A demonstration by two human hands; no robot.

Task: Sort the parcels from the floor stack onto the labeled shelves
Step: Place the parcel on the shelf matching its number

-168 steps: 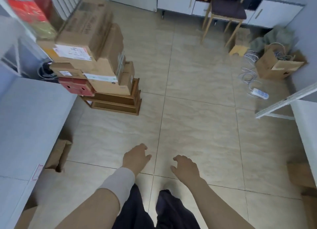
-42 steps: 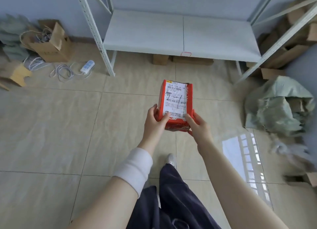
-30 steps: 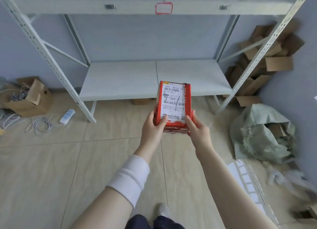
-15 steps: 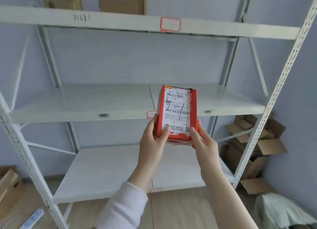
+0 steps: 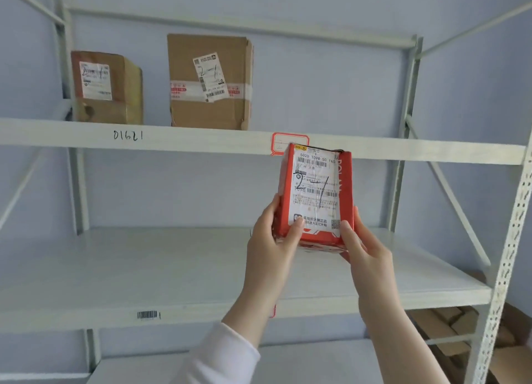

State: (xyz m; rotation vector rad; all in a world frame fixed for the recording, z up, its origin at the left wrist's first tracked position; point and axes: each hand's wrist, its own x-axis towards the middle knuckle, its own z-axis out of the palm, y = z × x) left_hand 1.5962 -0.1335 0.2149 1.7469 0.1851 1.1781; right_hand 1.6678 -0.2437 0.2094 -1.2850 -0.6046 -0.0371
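I hold a small red parcel [image 5: 316, 193] upright in front of the white shelving, its white shipping label facing me with "2-1" handwritten on it. My left hand [image 5: 273, 239] grips its lower left side, thumb on the label. My right hand [image 5: 359, 248] grips its lower right side. The parcel's top edge overlaps a red-bordered tag [image 5: 282, 141] on the front lip of the upper shelf [image 5: 172, 140]. Two brown cardboard parcels stand on that shelf: a taller one [image 5: 210, 81] marked "2-1" and a smaller one [image 5: 106, 88] at the left.
The middle shelf [image 5: 144, 268] lies behind my hands with a barcode sticker on its lip. White perforated uprights [image 5: 506, 254] frame the unit at right. Flattened cardboard [image 5: 449, 326] lies low at the right behind the rack. "01621" is written on the upper shelf's lip.
My view has risen from the floor and lower shelves to the upper shelf. Both hands have lifted the red parcel with it, up to the height of the red-bordered tag.
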